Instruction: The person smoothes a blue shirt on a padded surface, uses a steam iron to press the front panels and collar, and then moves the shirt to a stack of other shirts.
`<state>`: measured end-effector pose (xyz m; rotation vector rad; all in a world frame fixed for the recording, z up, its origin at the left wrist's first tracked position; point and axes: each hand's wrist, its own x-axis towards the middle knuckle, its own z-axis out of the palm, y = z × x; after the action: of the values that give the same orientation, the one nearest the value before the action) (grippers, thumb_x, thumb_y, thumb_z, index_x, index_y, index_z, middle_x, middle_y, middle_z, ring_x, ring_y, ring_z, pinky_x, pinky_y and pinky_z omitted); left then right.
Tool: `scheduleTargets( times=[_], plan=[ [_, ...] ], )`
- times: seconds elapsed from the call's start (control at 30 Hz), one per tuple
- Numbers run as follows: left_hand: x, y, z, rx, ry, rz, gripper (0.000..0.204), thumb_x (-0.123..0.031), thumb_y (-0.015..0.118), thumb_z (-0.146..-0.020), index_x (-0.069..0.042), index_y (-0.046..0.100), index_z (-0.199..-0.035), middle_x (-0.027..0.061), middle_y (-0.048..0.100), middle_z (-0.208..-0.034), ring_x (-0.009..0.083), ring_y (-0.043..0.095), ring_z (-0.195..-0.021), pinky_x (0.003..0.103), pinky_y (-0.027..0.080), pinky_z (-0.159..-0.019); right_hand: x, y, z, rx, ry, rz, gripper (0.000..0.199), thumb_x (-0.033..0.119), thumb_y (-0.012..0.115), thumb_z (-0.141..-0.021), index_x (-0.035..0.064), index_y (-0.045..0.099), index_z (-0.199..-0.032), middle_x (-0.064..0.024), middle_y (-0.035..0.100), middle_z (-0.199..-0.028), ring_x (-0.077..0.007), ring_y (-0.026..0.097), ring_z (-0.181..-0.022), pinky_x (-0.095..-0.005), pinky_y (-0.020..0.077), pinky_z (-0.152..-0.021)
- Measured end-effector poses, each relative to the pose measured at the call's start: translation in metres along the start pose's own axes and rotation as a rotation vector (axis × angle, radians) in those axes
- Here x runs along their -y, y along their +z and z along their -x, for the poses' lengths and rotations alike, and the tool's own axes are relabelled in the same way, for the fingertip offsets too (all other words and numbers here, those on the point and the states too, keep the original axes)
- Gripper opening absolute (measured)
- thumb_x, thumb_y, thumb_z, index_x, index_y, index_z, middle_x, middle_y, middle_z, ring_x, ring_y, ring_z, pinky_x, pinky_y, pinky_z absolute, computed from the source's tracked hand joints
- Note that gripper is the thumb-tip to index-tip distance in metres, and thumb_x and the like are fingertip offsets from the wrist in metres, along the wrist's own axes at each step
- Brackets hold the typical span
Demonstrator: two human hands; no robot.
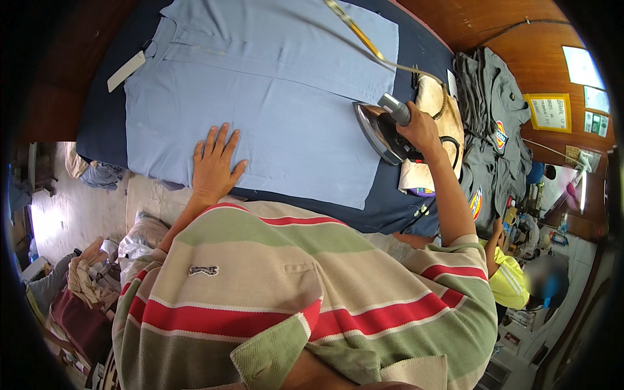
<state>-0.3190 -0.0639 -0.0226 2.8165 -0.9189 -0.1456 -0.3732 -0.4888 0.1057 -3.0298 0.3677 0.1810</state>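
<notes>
Left hand [214, 166] flat on blue shirt [273, 84]; right grip [419, 127] clamped on iron [380, 133].

— How is the light?
— Even daylight, brightest at nine o'clock, where the pale concrete floor [78, 208] washes out. Glare on the white wall papers [582, 65] at two o'clock.
— Shadows?
— Soft ones under the left hand [214, 166] on the light blue cotton shirt [273, 97].
— Sharpness?
— Centre crisp; edges bend, black vignette all round; a blurred patch at four o'clock
</notes>
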Motion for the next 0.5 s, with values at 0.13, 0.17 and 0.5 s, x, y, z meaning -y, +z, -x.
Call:
scheduleTargets(
  times=[0.13, 0.17, 0.5],
  plan=[
    [0.004, -0.003, -0.003, -0.093, -0.006, 0.134, 0.053, -0.038, 0.051, -0.086, -0.016, 0.042, -0.133, 0.0073, 0.038, -0.139, 0.0262, 0.032, -0.129, 0.047, 0.026, -0.101, 0.007, -0.008, -0.008, 0.092, 0.004, -0.132, 0.044, 0.030, 0.069, -0.069, 0.0031, 0.054, -0.101, -0.0218, 0.063, -0.084, -0.0388, 0.061, -0.081, -0.0437, 0.0473, -0.072],
    [0.010, -0.005, -0.010, -0.116, -0.014, 0.261, 0.049, -0.036, 0.051, -0.086, -0.015, 0.046, -0.130, 0.0080, 0.043, -0.134, 0.0263, 0.038, -0.125, 0.046, 0.029, -0.099, 0.010, -0.008, -0.012, 0.109, 0.001, -0.181, 0.045, 0.031, 0.070, -0.068, 0.0029, 0.054, -0.101, -0.0219, 0.063, -0.085, -0.0385, 0.061, -0.083, -0.0432, 0.0472, -0.073],
    [0.107, -0.015, -0.155, -0.293, -0.060, 0.076, 0.025, -0.019, 0.053, -0.083, -0.013, 0.060, -0.105, 0.0026, 0.058, -0.109, 0.0221, 0.054, -0.102, 0.041, 0.041, -0.087, 0.126, 0.004, -0.059, 0.153, -0.106, -0.302, 0.050, 0.031, 0.067, -0.067, 0.0028, 0.056, -0.107, -0.0213, 0.064, -0.088, -0.0358, 0.062, -0.083, -0.0415, 0.0478, -0.075]
  ],
)
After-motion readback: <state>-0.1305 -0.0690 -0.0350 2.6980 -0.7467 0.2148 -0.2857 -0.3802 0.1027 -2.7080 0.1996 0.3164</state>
